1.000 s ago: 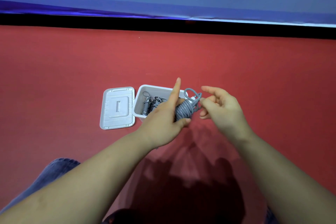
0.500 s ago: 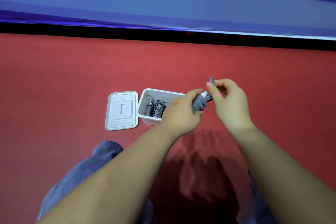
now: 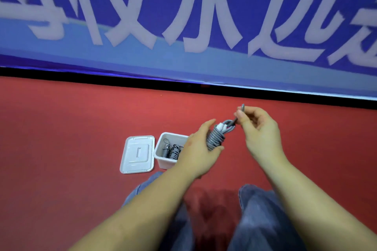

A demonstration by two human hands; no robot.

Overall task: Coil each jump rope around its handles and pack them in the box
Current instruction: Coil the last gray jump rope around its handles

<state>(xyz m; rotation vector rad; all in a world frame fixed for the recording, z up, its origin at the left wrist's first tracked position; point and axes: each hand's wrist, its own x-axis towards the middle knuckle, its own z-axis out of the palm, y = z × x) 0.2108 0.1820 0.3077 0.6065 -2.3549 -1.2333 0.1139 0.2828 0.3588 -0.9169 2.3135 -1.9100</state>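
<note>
My left hand [image 3: 199, 149] grips a grey jump rope [image 3: 216, 138] that is coiled tightly around its handles, whose pale ends show at the top of the bundle. My right hand [image 3: 259, 128] pinches the free end of that rope just above and to the right of the coil. Behind my left hand a white box [image 3: 163, 158] stands open on the red floor, with other coiled grey ropes [image 3: 171, 150] lying inside it. My left hand hides the box's right part.
The box's white lid [image 3: 137, 154] lies flat on the red floor just left of the box. My knees in blue jeans [image 3: 259, 216] fill the lower middle. A blue banner wall with white characters [image 3: 183, 16] rises behind a black strip.
My right hand has pulled the rope's end up and to the right, away from the coil. The camera has tilted up, so more of the banner shows.
</note>
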